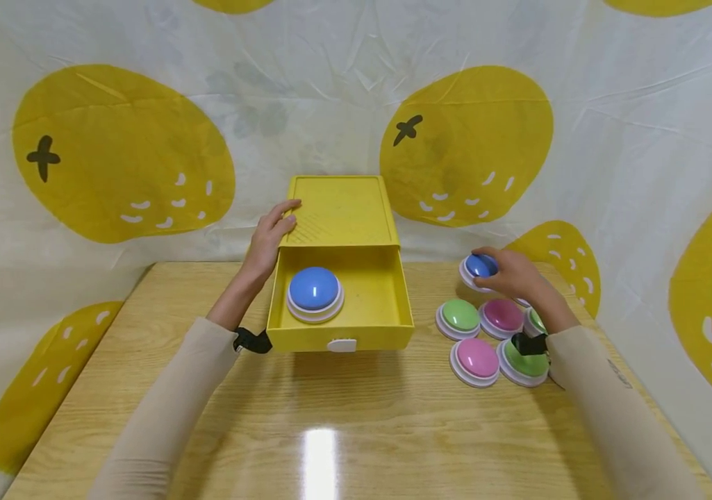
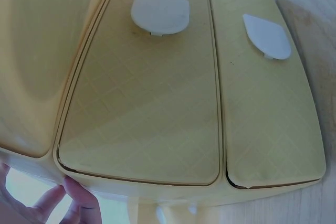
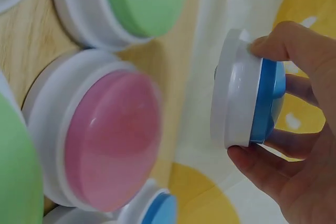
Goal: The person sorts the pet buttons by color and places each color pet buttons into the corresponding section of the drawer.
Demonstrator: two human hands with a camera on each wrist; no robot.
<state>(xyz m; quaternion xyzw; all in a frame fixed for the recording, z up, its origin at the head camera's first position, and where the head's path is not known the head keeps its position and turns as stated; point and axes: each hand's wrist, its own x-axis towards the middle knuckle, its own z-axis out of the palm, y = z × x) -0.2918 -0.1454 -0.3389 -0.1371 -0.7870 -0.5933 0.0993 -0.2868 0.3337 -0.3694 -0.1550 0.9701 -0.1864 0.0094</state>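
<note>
A yellow drawer cabinet [image 1: 343, 208] stands on the table with its top drawer [image 1: 368, 298] pulled out; one blue button with a white base [image 1: 315, 290] lies in the drawer's left part. My left hand [image 1: 268, 239] rests on the cabinet's top left edge, and its fingertips show at the cabinet's edge in the left wrist view. At the right, my right hand [image 1: 512, 274] grips another blue button [image 1: 479, 267] by its white rim. The right wrist view shows this blue button [image 3: 241, 90] held clear of the table, thumb and fingers on opposite sides of its base.
Several more buttons stand on the table below my right hand: a light green one [image 1: 460, 316], a dark pink one [image 1: 502, 316], a pink one [image 1: 477, 359] and a green one [image 1: 524, 361]. Behind the table hangs a white cloth [image 1: 305, 118] with yellow fruit shapes.
</note>
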